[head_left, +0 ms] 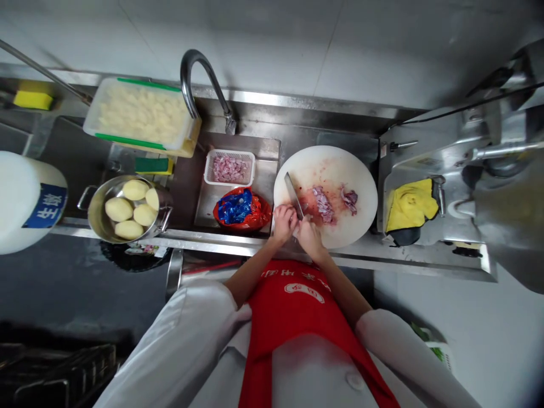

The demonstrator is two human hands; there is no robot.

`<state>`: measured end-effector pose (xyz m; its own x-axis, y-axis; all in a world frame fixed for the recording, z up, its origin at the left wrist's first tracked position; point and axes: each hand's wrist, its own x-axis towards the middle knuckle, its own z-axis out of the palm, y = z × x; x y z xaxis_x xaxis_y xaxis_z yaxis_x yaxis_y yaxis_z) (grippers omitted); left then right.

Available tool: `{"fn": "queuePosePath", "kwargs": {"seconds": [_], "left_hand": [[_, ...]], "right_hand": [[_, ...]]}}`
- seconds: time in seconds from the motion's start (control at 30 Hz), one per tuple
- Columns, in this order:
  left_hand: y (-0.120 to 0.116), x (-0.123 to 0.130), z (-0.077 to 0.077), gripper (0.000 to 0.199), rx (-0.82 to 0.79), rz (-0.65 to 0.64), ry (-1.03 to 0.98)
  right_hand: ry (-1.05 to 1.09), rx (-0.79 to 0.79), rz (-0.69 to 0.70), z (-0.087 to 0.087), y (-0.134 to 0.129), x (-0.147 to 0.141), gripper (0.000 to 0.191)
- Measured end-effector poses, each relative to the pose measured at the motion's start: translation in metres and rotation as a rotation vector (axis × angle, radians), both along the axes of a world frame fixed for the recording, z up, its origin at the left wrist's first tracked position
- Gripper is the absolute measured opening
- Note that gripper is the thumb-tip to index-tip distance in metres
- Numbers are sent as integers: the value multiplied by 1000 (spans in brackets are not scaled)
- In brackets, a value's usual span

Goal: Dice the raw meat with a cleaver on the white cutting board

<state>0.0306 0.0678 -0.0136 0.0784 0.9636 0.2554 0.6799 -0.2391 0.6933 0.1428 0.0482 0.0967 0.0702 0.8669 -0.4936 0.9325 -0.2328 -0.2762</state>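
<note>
My right hand is closed around the handle of a kitchen knife, near the front edge of a round white cutting board. The blade points away from me and slightly left. Just left of the blade, my left hand rests on the board with its fingers curled; whatever lies under them is hidden. To the right of the knife lies a strip of cut reddish-pink raw meat, with a smaller dark piece of meat beyond it. Red juice stains the board around them.
Left of the board, a sink holds a white basket of chopped pink meat and a red-and-blue plastic bag. A faucet arches above. Farther left are a pot of peeled potatoes and a lidded box. A yellow cloth lies right.
</note>
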Motion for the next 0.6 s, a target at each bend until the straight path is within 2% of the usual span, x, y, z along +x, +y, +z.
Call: {"fn": "queuePosePath", "kwargs": {"seconds": [0.1, 0.23, 0.3, 0.37, 0.43, 0.5, 0.57, 0.6], "left_hand": [[3, 10, -10, 21, -66, -95, 44], [-1, 1, -17, 21, -43, -226, 44], [-5, -5, -16, 22, -23, -318, 49], [-6, -7, -11, 26, -11, -399, 85], [1, 0, -4, 36, -12, -392, 142], [17, 18, 4, 52, -26, -268, 180], [39, 43, 9, 58, -45, -138, 188], [49, 56, 11, 58, -52, -123, 189]], "right_hand": [[7, -9, 2, -13, 11, -2, 28], [108, 64, -12, -12, 46, 1, 28], [175, 101, -5, -7, 65, 12, 27], [214, 152, -51, -3, 73, 36, 27], [261, 246, -166, 0, 60, 73, 29], [347, 321, -297, -1, 27, 119, 29], [441, 257, -424, -5, -20, 163, 26], [483, 184, -497, -8, -45, 180, 26]]}}
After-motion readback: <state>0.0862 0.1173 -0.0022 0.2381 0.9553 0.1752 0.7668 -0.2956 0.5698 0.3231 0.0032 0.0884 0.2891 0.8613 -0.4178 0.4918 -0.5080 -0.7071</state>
